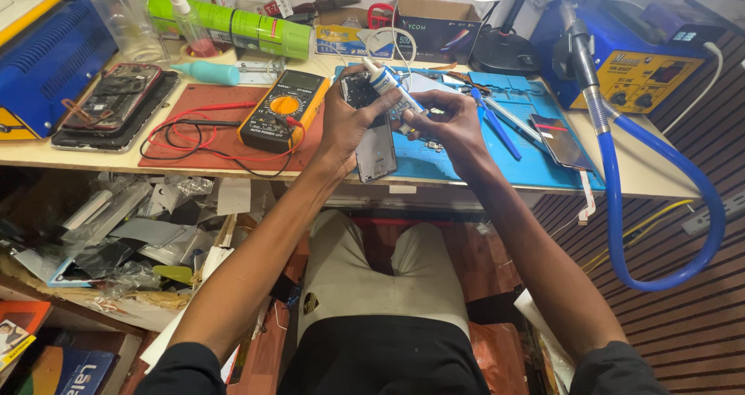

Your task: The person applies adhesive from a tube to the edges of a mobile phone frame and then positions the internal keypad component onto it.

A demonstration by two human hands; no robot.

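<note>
Our left hand (347, 123) grips an opened grey phone frame (372, 135) upright over the blue work mat (535, 158). Right hand (450, 123) fingers pinch a white-and-blue glue tube (388, 84) w/ nozzle against the frame's top. Yellow multimeter (283, 109) just left; blue tweezers (490, 123) right.

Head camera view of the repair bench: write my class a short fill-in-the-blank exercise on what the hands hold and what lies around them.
1. The left hand holds an opened ____ over the bench edge.
2. The right hand holds a small white ____ with a blue label.
3. The yellow multimeter lies on the ____ mat.
4. The work mat under the right hand is ____.

Missing words: phone; tube; red; blue
</note>
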